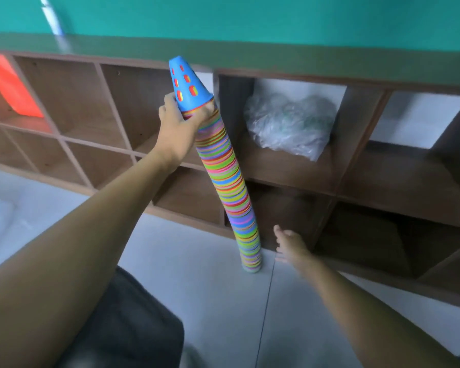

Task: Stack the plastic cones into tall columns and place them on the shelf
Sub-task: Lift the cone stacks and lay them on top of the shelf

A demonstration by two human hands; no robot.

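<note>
Tall rainbow-striped cone column (230,179), blue-capped, tilted, in gripping left hand (179,120); right hand (290,244) loose, spread.

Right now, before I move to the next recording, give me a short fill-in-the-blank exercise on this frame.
1. The left hand grips the cone column near its ____.
2. The topmost cone is ____ in colour.
3. The column's base stands on the ____.
4. The shelf compartment behind the column holds a plastic ____.

Missing words: top; blue; floor; bag
</note>
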